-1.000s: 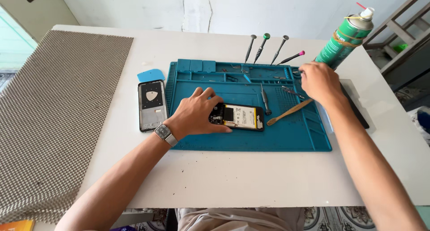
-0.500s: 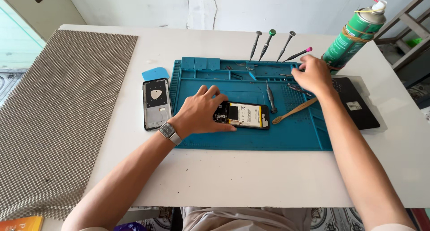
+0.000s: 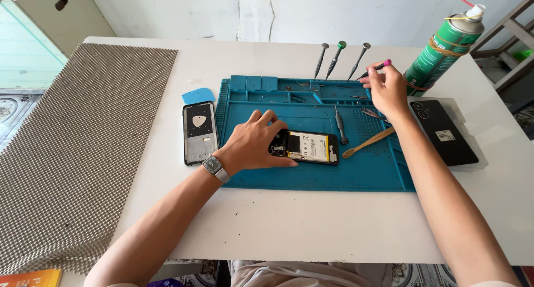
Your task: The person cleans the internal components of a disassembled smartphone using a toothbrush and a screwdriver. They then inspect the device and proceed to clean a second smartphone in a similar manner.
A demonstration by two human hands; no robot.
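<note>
My left hand (image 3: 257, 144) rests flat on the left end of an opened phone (image 3: 308, 148), whose yellow-labelled battery shows, on the blue repair mat (image 3: 311, 176). My right hand (image 3: 385, 89) is at the mat's far right corner, with fingers closed on a pink-capped screwdriver (image 3: 378, 68) that stands in the mat's back edge. Three more screwdrivers (image 3: 336, 58) stand upright in the same row. A loose screwdriver (image 3: 340, 125) and a bamboo toothbrush (image 3: 368, 143) lie on the mat beside the phone.
A phone frame with a triangular pick (image 3: 198, 132) and a blue plastic card (image 3: 198, 95) lie left of the mat. A black phone back cover (image 3: 443, 131) and a green spray can (image 3: 445, 46) are at the right. A woven grey mat (image 3: 78, 148) covers the table's left side.
My right hand has moved from the mat's right side up to the row of upright screwdrivers and closed on the pink-capped one. My left hand stays on the phone.
</note>
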